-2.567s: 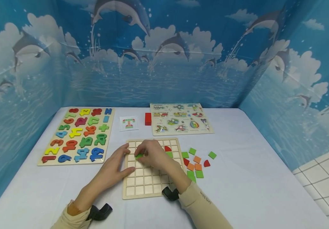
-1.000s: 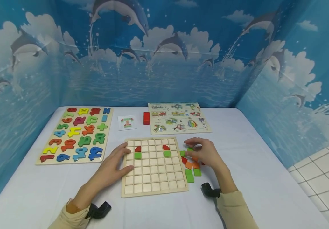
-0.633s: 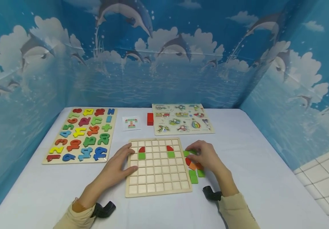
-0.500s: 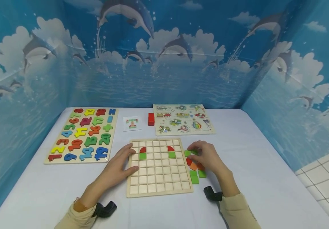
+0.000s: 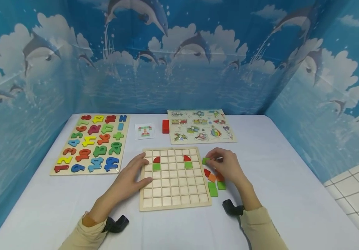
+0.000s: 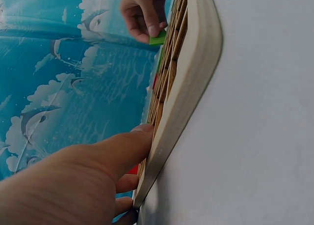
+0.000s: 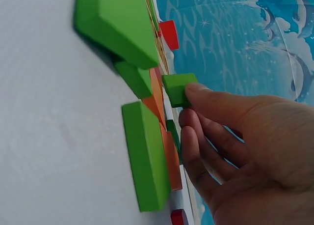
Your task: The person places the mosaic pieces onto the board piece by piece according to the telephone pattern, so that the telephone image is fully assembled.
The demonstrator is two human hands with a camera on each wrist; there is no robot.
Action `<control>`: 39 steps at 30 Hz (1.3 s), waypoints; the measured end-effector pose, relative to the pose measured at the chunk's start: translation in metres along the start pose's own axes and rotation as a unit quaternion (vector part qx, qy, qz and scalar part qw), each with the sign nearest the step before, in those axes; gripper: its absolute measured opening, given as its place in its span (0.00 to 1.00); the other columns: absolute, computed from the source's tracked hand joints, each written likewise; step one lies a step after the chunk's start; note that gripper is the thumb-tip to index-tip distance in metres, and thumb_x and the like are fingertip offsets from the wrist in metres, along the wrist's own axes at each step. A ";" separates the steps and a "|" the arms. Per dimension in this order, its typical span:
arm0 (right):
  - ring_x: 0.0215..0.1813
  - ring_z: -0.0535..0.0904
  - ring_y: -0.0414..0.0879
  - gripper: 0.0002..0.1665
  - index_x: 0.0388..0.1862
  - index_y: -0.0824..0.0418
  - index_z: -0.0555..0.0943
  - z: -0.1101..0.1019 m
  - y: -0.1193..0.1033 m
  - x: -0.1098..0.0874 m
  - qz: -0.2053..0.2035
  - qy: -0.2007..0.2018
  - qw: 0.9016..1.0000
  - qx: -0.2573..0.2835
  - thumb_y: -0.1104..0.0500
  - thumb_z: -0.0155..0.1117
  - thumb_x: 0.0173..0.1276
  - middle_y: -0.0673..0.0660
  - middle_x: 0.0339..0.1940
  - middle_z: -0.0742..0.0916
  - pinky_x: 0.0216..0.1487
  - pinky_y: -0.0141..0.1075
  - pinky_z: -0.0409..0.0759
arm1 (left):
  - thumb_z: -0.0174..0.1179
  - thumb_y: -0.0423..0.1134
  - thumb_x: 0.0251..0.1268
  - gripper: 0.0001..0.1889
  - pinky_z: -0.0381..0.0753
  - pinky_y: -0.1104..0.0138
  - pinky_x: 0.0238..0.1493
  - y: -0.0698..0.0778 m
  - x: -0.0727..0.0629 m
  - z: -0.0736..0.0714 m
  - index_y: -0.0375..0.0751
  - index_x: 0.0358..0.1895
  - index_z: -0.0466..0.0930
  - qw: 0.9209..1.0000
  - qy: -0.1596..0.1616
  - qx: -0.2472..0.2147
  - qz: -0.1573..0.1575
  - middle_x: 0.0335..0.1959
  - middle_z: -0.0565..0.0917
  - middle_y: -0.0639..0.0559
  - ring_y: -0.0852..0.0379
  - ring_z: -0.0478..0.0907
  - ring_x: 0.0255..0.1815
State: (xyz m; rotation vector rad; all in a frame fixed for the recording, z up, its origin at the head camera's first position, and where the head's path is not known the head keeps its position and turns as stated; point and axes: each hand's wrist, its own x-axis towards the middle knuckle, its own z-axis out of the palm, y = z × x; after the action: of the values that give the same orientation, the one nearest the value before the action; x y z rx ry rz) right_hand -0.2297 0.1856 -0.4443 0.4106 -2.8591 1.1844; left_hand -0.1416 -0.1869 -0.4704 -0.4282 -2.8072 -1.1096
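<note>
The right hand point(image 5: 227, 166) pinches a green block point(image 7: 175, 91) near loose blocks point(image 5: 213, 192). The left hand point(image 5: 126, 180), fingers point(image 5: 138, 162) wide, touches the board point(image 5: 174, 182). A number puzzle point(image 5: 108, 153) sits far left.

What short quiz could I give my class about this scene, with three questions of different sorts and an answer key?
1. Multiple choice: what does the right hand pinch?
A) a yellow number
B) a green block
C) the picture card

2. True or false: the left hand touches the edge of the wooden board.

3. Count: in the head view, how many coloured pieces sit in the wooden board's squares?

Key:
1. B
2. True
3. Four: two red pieces and two green pieces.
</note>
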 end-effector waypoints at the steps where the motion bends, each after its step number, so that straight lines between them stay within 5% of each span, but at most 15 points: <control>1: 0.45 0.83 0.48 0.08 0.46 0.53 0.87 0.000 0.001 0.000 0.000 0.005 1.000 0.006 0.59 0.76 0.69 0.51 0.40 0.90 0.57 0.46 0.85 | 0.72 0.47 0.69 0.30 0.64 0.41 0.80 0.000 0.000 0.000 0.40 0.68 0.74 1.000 -0.001 0.000 0.000 0.85 0.60 0.41 0.38 0.56 0.85; 10: 0.50 0.86 0.49 0.08 0.47 0.56 0.87 0.002 -0.009 0.005 0.001 0.041 0.996 0.083 0.59 0.75 0.71 0.54 0.44 0.90 0.60 0.47 0.87 | 0.72 0.47 0.69 0.31 0.63 0.42 0.81 -0.001 0.001 -0.002 0.40 0.69 0.73 1.000 -0.006 0.001 -0.005 0.85 0.59 0.42 0.39 0.55 0.86; 24: 0.39 0.88 0.45 0.05 0.43 0.59 0.89 0.046 -0.085 0.042 -0.105 -0.034 0.991 0.081 0.62 0.75 0.69 0.54 0.36 0.92 0.43 0.37 0.88 | 0.73 0.47 0.67 0.31 0.64 0.42 0.80 -0.004 0.002 0.001 0.42 0.69 0.73 1.000 -0.005 -0.009 -0.004 0.85 0.60 0.43 0.39 0.56 0.86; 39: 0.37 0.85 0.37 0.03 0.42 0.54 0.90 0.083 -0.086 0.039 -0.111 -0.056 0.992 0.033 0.60 0.75 0.71 0.46 0.36 0.91 0.42 0.33 0.86 | 0.72 0.48 0.68 0.31 0.65 0.41 0.80 -0.003 0.001 0.000 0.43 0.70 0.73 1.000 -0.003 -0.002 -0.008 0.85 0.60 0.43 0.40 0.56 0.86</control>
State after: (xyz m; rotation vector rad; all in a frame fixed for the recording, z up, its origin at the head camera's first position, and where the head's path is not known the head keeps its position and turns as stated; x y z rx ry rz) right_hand -0.2389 0.0606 -0.4396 0.7997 -2.7770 1.2523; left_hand -0.1436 -0.1889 -0.4726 -0.4100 -2.8198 -1.1200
